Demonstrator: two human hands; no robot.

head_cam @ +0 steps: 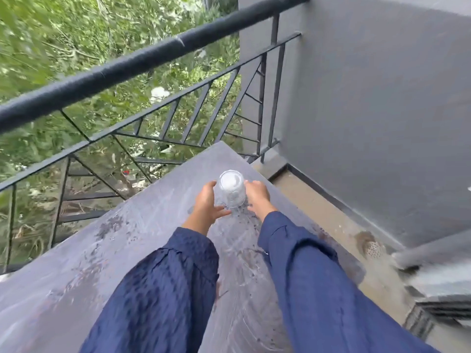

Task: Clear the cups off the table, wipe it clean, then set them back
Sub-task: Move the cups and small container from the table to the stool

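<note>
Grey wall (369,110) — black railing (142,62), greenery (51,34)

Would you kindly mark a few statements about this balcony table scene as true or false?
1. The left hand and right hand hold the clear cup from either side. True.
2. Several cups stand on the table. False: only one is visible.
3. The sleeves are red. False: they are dark blue.
4. A metal railing runs beside the table. True.
5. The table looks spotless. False: streaks and dark specks show.
</note>
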